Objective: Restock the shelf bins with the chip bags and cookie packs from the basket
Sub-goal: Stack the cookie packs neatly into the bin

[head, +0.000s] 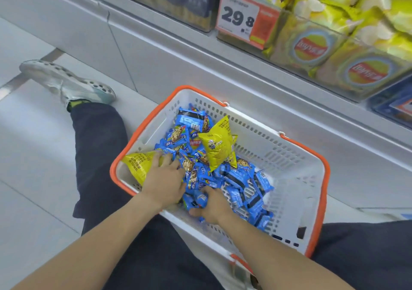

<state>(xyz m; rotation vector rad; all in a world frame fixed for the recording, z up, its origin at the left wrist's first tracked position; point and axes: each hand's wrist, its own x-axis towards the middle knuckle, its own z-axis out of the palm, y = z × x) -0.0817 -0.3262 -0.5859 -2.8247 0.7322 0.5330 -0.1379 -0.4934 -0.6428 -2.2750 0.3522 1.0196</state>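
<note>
Reaching into the basket (pixel 289 156), left hand (pixel 163 181) presses a chip bag (pixel 138 165); right hand (pixel 214 205) fingers curl round cookie packs (pixel 197 200).

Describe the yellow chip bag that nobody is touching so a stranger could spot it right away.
Find the white basket with the orange rim on the floor below the shelf. On the heap of blue cookie packs near its middle, one yellow chip bag stands propped up. Unlike the other yellow bag at the basket's left edge, no hand is on it.

Bare basket (pixel 296 167) right end; packs (pixel 236 178) heaped left
</note>
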